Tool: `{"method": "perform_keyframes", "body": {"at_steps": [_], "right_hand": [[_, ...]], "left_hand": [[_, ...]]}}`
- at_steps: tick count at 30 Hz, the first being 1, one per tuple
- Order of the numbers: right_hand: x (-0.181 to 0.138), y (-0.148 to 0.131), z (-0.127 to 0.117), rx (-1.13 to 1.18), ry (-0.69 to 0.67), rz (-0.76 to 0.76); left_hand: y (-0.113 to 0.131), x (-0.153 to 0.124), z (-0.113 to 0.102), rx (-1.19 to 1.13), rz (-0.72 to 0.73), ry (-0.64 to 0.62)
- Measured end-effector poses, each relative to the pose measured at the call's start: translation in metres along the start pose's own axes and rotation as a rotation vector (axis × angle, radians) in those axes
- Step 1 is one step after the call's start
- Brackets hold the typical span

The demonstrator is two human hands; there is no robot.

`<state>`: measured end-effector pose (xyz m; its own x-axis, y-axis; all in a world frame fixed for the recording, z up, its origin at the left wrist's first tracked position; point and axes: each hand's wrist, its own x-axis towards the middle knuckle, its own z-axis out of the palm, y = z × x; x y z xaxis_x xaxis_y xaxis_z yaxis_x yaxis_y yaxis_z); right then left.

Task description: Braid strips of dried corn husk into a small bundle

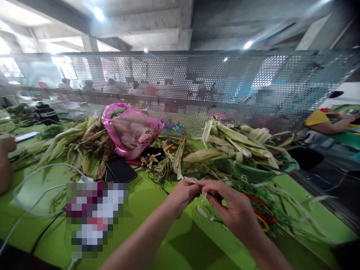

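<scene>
My left hand [184,195] and my right hand [229,200] meet over the green table, fingers pinched close together. Between them is a pale strip of corn husk [204,195], its end hanging below the right fingertips. Just beyond, more dry corn husks [208,154] stretch toward a heap in a green basket [253,170]. Small cut husk scraps [201,212] lie on the table under my hands. Beside my right hand, scissors with red handles [263,210] rest against a pile of thin green strands [260,197].
A pink plastic bag [132,131] stands among husks, with a dark phone [121,170] before it. White cables [42,213] and a blurred-out device [98,213] lie at left. A perforated metal screen [174,82] closes the back. Other people's arms show at left [5,161] and right [329,125].
</scene>
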<state>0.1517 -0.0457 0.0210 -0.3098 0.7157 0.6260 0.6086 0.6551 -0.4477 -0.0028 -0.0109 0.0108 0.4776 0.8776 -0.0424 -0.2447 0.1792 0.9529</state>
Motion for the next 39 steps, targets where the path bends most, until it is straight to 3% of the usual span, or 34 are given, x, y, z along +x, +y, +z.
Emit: {"method": "perform_keyframes", "body": {"at_steps": [5,15,23,27,30,39], "right_hand": [[-0.001,0.003,0.001,-0.122,0.116,-0.064],[0.000,0.000,0.001,0.015,-0.025,-0.038],[-0.003,0.006,0.004,0.054,0.081,0.276],[-0.002,0.010,0.008,0.271,0.154,0.432],[0.001,0.012,0.010,0.439,0.190,0.531],[0.005,0.011,0.005,0.612,0.185,0.637]], "left_hand": [[-0.002,0.000,-0.002,0.000,-0.043,0.014],[-0.013,0.005,-0.007,-0.070,-0.068,-0.023],[-0.004,0.002,0.000,0.100,0.061,0.012],[-0.002,0.000,0.002,0.117,0.023,0.101],[-0.002,0.001,0.001,0.093,0.000,0.102],[-0.010,0.008,-0.005,-0.002,0.038,0.027]]}}
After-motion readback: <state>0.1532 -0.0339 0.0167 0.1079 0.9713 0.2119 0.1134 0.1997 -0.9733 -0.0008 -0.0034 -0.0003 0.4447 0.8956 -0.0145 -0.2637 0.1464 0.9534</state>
